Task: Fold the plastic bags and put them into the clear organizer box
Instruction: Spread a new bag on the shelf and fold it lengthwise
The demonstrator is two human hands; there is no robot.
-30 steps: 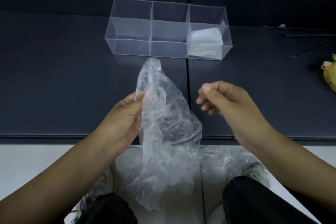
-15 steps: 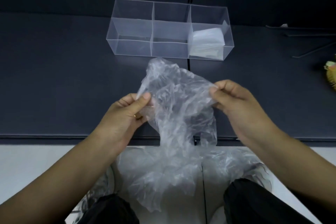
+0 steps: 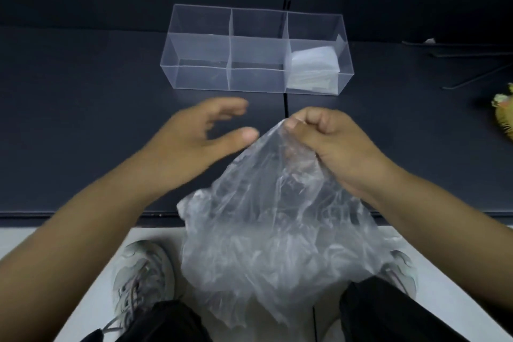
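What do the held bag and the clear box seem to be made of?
The bag looks like thin, glossy, see-through plastic film: it crinkles finely and hangs limp. The organizer box seems stiff clear plastic, perhaps acrylic, smooth in finish: its walls are flat with straight edges, and the dark table shows through them.

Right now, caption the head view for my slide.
Right hand pinches a crumpled clear plastic bag while the open left hand hovers beside it, before the clear organizer box.

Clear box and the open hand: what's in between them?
Only bare dark tabletop lies between the clear organizer box and the open left hand. The head view shows this.
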